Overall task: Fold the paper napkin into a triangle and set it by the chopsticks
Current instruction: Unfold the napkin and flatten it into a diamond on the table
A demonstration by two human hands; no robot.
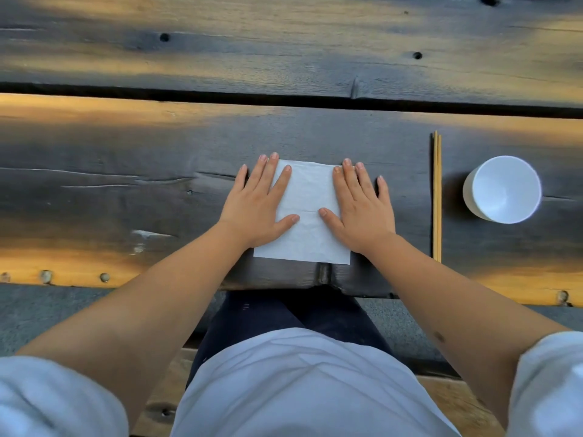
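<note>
A white square paper napkin (307, 197) lies flat and unfolded on the dark wooden table, close to the near edge. My left hand (260, 205) rests palm down on the napkin's left side, fingers spread. Over the napkin's right side my right hand (359, 206) lies flat in the same way, fingers apart. Neither hand grips anything. A pair of wooden chopsticks (437, 197) lies straight, pointing away from me, a short way right of my right hand.
A white cup (504, 187) stands upright just right of the chopsticks. The table (126, 184) is made of rough dark planks with a gap running across farther back. Its near edge sits just below the napkin, above my lap.
</note>
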